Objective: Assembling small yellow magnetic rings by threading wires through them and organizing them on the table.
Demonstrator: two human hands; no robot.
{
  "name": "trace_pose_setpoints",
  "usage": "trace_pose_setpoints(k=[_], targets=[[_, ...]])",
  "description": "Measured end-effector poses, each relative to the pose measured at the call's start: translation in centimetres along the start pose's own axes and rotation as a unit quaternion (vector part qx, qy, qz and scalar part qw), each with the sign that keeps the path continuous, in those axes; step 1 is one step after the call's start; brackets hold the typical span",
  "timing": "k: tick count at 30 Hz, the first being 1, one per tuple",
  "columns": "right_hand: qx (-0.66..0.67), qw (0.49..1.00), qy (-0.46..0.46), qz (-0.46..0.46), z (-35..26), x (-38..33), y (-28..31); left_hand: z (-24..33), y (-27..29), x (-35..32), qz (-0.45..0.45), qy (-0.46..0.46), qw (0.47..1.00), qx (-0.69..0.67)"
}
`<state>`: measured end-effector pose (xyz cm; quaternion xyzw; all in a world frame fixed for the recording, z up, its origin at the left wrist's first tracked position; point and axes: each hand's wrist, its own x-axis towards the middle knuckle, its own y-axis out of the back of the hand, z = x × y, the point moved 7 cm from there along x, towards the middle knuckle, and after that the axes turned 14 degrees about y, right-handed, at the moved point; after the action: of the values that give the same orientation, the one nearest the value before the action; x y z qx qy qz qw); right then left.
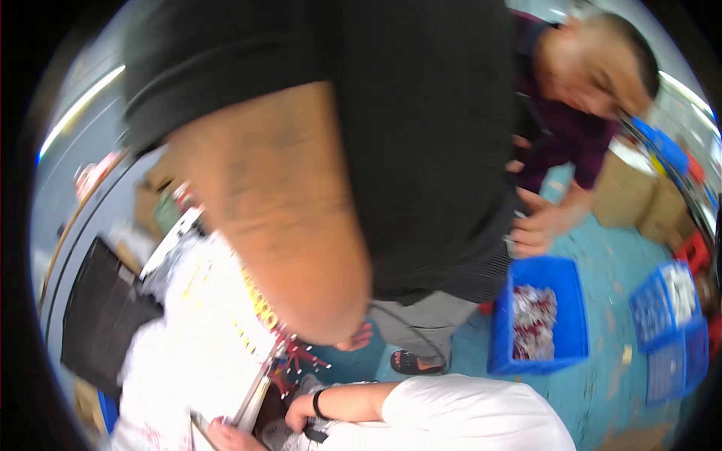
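Head view: blurred forearm (278, 218), long axis running upper-left to lower-right, fills centre; own hands unseen, grip cannot be told. Blue crate (538, 316) on floor holds small red-and-white parts (532, 322).

The blue bin (538, 316) at the lower right looks like hard, smooth plastic. The small bits inside it look shiny, like metal or foil. The black shirt (421, 113) at the top is soft, matt cloth. The white sleeve (466, 410) at the bottom is cloth too. The brown boxes (628, 192) at the right look like dull cardboard.
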<state>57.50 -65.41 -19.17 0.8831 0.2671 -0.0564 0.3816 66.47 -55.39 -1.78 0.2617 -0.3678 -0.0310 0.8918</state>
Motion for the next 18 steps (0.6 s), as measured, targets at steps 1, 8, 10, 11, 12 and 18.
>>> trace_pose_setpoints(k=[1, 8, 10, 11, 12, 18], targets=[[0.009, 0.999, 0.035, -0.005, 0.3, -0.4, 0.0, -0.1, -0.2, -0.5, 0.021, -0.003, 0.999, -0.038], [0.107, 0.991, 0.017, 0.072, 4.3, -1.9, 0.7, 5.7, 0.1, 1.7, 0.046, -0.021, 0.985, -0.163], [0.106, 0.992, 0.026, 0.068, 3.9, -2.0, 0.7, 6.1, 0.6, 2.0, 0.046, -0.036, 0.984, -0.171], [0.109, 0.990, 0.029, 0.080, 4.0, -1.9, 0.6, 6.0, 0.6, 2.0, 0.040, -0.036, 0.983, -0.174], [0.114, 0.990, 0.029, 0.073, 3.5, -1.9, 0.8, 5.8, 0.6, 2.1, 0.039, -0.029, 0.984, -0.170], [-0.048, 0.998, -0.002, 0.036, -5.4, -5.8, 1.5, 5.0, 0.6, 2.3, 0.023, -0.003, 0.985, -0.170]])
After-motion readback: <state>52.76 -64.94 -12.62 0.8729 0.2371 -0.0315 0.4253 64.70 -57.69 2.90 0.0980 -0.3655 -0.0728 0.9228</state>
